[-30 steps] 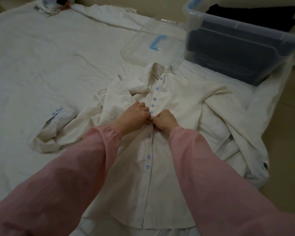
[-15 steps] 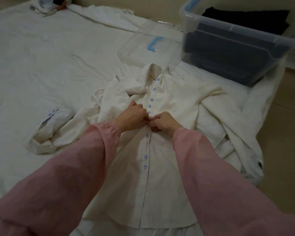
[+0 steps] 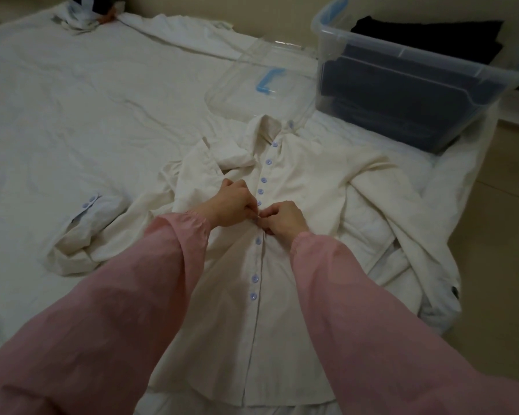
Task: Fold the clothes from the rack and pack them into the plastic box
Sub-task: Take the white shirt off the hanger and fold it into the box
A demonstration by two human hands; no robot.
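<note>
Little has shifted since a moment ago: both our hands stay bunched at the shirt's button strip. Before us spreads a white sheet (image 3: 72, 115), where the cream shirt (image 3: 312, 181) lies front up, sleeves crumpled to either side. Beyond it to the right stands the plastic box (image 3: 402, 50) holding dark folded clothes (image 3: 402, 94), its clear lid (image 3: 267, 82) just past the collar. Our left hand (image 3: 231, 205) and right hand (image 3: 285, 217) pinch the placket, fingertips meeting above a blue button (image 3: 257, 241).

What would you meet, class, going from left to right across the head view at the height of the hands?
cuff → left hand → right hand, both hands pinching the shirt → floor
</note>
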